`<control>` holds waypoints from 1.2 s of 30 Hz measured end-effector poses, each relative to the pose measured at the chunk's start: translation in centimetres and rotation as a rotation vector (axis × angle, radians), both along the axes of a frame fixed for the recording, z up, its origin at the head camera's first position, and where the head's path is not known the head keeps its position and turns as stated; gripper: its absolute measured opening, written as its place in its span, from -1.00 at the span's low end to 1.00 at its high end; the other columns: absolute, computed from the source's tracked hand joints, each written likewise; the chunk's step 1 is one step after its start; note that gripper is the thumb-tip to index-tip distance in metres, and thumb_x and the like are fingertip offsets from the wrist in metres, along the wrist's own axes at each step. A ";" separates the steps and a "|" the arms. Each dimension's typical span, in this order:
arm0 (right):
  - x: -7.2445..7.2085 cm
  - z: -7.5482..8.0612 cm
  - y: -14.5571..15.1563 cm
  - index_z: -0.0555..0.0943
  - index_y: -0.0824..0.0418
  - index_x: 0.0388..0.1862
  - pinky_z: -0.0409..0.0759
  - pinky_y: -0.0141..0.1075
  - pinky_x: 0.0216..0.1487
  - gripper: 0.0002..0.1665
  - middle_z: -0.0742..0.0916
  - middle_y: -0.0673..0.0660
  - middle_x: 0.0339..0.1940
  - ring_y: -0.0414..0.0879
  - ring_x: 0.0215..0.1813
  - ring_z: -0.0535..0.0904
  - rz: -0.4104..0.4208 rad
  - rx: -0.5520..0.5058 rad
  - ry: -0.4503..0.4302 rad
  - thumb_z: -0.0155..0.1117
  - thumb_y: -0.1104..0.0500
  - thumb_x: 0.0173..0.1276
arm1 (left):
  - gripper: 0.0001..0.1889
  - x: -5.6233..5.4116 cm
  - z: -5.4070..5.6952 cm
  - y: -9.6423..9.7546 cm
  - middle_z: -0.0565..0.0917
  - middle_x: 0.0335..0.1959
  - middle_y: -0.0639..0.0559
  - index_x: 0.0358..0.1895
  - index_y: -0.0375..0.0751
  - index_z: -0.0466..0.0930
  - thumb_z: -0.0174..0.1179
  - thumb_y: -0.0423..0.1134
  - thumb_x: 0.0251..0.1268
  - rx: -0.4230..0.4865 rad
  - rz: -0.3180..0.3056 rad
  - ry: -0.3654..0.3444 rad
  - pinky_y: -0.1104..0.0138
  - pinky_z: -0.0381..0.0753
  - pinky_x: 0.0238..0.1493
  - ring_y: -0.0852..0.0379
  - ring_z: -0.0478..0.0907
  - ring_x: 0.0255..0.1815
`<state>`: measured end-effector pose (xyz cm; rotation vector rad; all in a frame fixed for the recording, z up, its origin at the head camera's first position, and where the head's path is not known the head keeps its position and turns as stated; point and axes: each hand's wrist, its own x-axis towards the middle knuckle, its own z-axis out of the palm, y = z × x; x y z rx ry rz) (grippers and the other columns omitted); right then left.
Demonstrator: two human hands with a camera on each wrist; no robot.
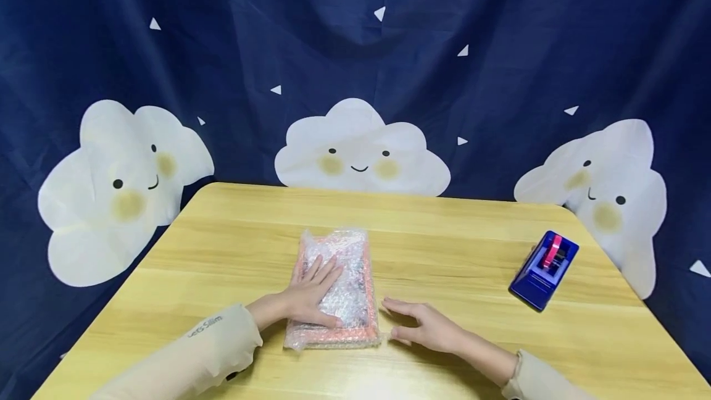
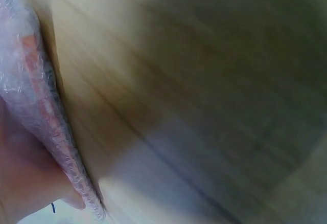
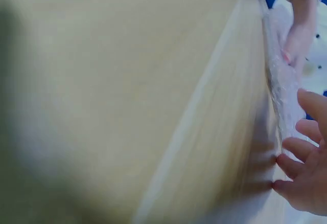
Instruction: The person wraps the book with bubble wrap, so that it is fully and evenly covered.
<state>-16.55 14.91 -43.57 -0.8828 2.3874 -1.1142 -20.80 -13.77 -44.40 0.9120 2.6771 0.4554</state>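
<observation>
A flat rectangular frame with an orange-pink border, wrapped in clear bubble wrap [image 1: 352,283], lies on the wooden table [image 1: 444,233]. My left hand [image 1: 313,295] rests on top of the wrapped frame, fingers spread and pointing away from me. In the left wrist view, the edge of the bubble wrap [image 2: 43,91] runs along the left side beside that hand. Just right of the package, my right hand [image 1: 424,326] hovers low by the table with nothing in it. Its fingers are loosely bent toward the package's right edge, as the right wrist view also shows.
A blue tape dispenser [image 1: 544,271] with a red roll of tape [image 1: 552,252] stands on the right part of the table. Behind the table's far edge hangs a dark blue curtain [image 1: 333,29] printed with white clouds.
</observation>
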 end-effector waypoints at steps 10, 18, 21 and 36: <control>1.0 -0.1 5.5 0.16 0.59 0.27 0.43 -0.27 0.15 -0.38 0.36 0.51 0.23 0.35 0.18 0.36 -0.109 -0.216 -0.150 0.02 0.23 0.38 | 0.10 0.1 -0.2 -0.2 -0.26 0.47 -0.17 0.45 -0.18 -0.19 0.13 0.36 -0.05 0.030 0.003 -0.008 -0.30 -0.53 0.19 -0.26 -0.42 0.42; 1.8 1.4 9.0 0.25 0.50 0.26 0.51 -0.45 -0.08 -0.40 0.51 0.42 0.12 -0.05 -0.07 0.60 -0.442 -0.206 0.055 0.12 0.26 0.31 | 0.11 0.2 -0.4 -0.3 -0.28 0.47 -0.15 0.45 -0.18 -0.18 0.12 0.38 -0.06 0.031 0.023 -0.005 -0.29 -0.55 0.19 -0.24 -0.44 0.43; 1.9 2.2 10.6 0.33 0.50 0.19 0.53 -0.49 -0.18 -0.47 0.65 0.17 0.01 -0.32 -0.21 0.59 -0.594 -0.230 0.232 0.15 0.34 0.26 | 0.11 0.0 -0.5 -0.1 -0.28 0.47 -0.15 0.45 -0.18 -0.17 0.11 0.39 -0.06 0.033 0.020 0.003 -0.28 -0.55 0.20 -0.23 -0.44 0.43; 2.1 3.6 16.8 -0.03 0.43 0.39 0.48 -0.55 -0.48 -0.18 0.52 0.36 0.07 -0.63 -0.43 0.37 -1.019 -0.050 0.295 0.14 0.28 0.27 | 0.11 -0.1 -0.6 -0.1 -0.29 0.47 -0.16 0.45 -0.17 -0.20 0.09 0.41 -0.06 0.035 0.016 0.016 -0.27 -0.58 0.20 -0.24 -0.45 0.42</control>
